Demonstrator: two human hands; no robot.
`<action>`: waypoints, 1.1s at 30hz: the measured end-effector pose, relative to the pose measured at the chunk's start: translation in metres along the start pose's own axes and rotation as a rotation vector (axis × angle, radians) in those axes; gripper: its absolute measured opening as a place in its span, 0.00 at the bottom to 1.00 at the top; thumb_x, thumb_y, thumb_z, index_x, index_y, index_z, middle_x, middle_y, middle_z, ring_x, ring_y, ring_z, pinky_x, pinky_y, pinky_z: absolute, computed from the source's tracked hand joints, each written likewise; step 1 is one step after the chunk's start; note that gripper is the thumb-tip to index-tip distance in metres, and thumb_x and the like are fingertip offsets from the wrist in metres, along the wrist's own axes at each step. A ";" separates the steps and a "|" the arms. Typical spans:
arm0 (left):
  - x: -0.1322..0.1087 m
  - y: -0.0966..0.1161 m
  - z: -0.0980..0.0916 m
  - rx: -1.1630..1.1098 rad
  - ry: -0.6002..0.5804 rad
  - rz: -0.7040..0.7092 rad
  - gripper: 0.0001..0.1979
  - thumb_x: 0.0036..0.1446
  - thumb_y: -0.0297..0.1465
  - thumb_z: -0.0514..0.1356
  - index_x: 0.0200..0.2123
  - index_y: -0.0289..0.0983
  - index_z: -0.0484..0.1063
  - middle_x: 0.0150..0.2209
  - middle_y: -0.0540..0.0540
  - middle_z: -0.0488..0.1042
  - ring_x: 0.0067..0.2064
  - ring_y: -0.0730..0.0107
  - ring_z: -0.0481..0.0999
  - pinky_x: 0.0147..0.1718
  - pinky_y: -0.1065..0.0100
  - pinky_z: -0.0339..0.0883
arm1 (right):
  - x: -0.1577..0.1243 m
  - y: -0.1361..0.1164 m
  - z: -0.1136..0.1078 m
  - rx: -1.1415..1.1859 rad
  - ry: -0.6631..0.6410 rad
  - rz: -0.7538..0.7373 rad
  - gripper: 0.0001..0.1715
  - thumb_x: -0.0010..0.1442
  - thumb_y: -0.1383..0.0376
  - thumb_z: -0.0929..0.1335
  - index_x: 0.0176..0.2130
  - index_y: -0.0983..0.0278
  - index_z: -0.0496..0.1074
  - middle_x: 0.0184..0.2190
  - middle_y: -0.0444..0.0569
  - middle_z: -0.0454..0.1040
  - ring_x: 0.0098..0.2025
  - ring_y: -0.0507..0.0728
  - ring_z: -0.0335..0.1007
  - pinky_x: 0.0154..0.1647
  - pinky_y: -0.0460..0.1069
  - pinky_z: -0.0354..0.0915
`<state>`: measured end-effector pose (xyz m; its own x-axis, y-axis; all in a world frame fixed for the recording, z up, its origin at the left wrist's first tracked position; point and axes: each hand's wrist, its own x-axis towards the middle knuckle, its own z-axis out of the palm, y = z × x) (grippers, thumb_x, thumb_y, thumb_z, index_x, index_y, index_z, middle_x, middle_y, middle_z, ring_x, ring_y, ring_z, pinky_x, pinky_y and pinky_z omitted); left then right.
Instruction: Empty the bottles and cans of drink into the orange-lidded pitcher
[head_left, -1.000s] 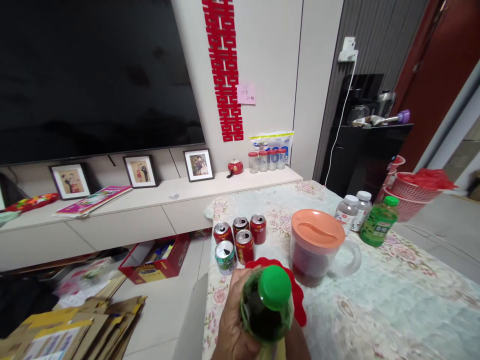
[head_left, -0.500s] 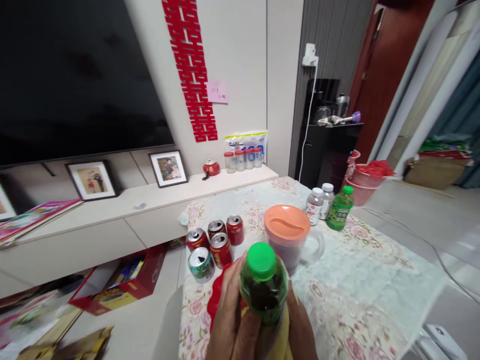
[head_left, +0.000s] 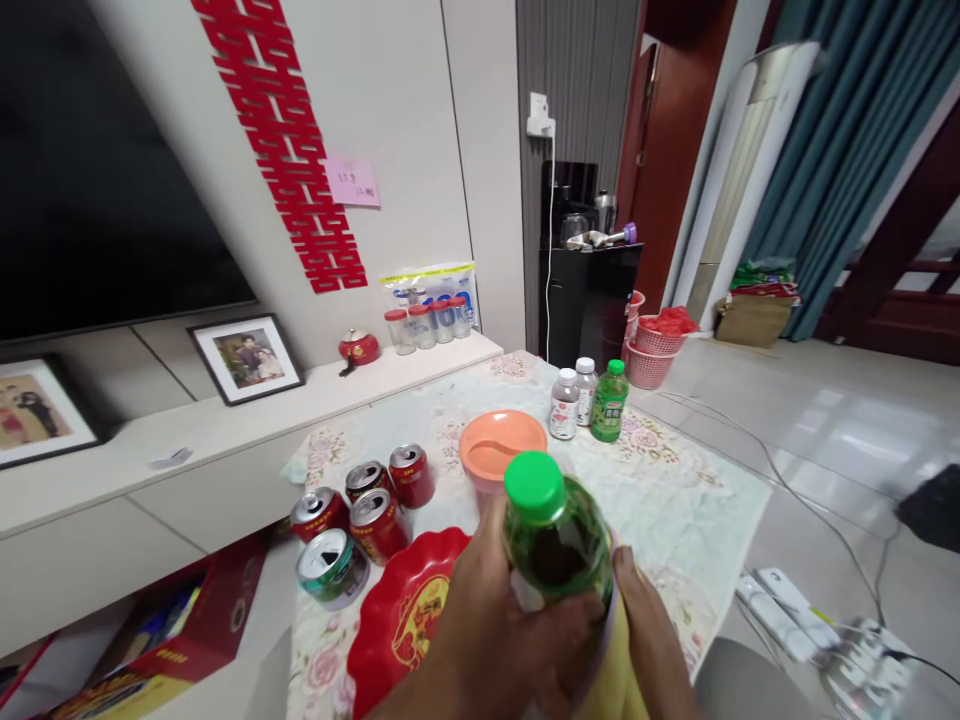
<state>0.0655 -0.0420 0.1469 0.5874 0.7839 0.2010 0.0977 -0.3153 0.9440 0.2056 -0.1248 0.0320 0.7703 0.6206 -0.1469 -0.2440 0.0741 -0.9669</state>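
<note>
My left hand [head_left: 495,620] is closed around a green-capped plastic bottle [head_left: 562,545] with dark contents, tilted toward me. At its right side, my right hand [head_left: 656,640] grips a yellow cloth [head_left: 619,670] with a pale purple edge, pressed against the bottle. The bottle's lower part is hidden by my hands and the cloth. Beneath my left hand lies a red scalloped tray [head_left: 379,620] with a gold print. Just behind the bottle stands a pitcher with an orange lid [head_left: 502,445], partly covered from view.
Several opened drink cans [head_left: 379,525] stand on the left of the flowered tablecloth [head_left: 322,665]. Two white-capped bottles [head_left: 564,405] and another green-capped bottle [head_left: 608,402] stand at the back. Power strips [head_left: 787,610] and cords lie on the floor at right.
My view has swung to the right. The bottle and both hands have shifted slightly right, and more of the red tray now shows. Both hands keep their hold.
</note>
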 end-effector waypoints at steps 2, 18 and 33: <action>0.020 0.004 0.010 -0.106 -0.037 0.012 0.19 0.52 0.33 0.72 0.46 0.42 0.74 0.44 0.46 0.83 0.47 0.54 0.84 0.48 0.56 0.79 | 0.011 -0.023 0.004 0.054 -0.035 0.045 0.43 0.59 0.28 0.70 0.47 0.60 0.86 0.47 0.53 0.88 0.50 0.69 0.83 0.52 0.57 0.78; 0.186 0.032 0.056 0.083 -0.335 0.004 0.22 0.53 0.34 0.73 0.50 0.42 0.72 0.40 0.49 0.79 0.41 0.62 0.81 0.36 0.65 0.77 | 0.149 -0.031 -0.012 0.080 0.140 0.026 0.33 0.62 0.40 0.75 0.47 0.65 0.84 0.40 0.52 0.87 0.47 0.67 0.84 0.50 0.58 0.78; 0.267 -0.033 0.083 0.548 -0.415 0.005 0.24 0.49 0.33 0.77 0.50 0.41 0.80 0.39 0.50 0.83 0.42 0.59 0.83 0.40 0.64 0.80 | 0.177 0.000 -0.061 0.208 0.345 0.213 0.22 0.71 0.50 0.73 0.50 0.66 0.79 0.42 0.48 0.84 0.40 0.57 0.83 0.46 0.57 0.80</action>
<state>0.2858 0.1328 0.1480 0.8371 0.5468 -0.0151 0.4225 -0.6287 0.6529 0.3775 -0.0624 -0.0065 0.8329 0.3454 -0.4325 -0.5039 0.1501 -0.8506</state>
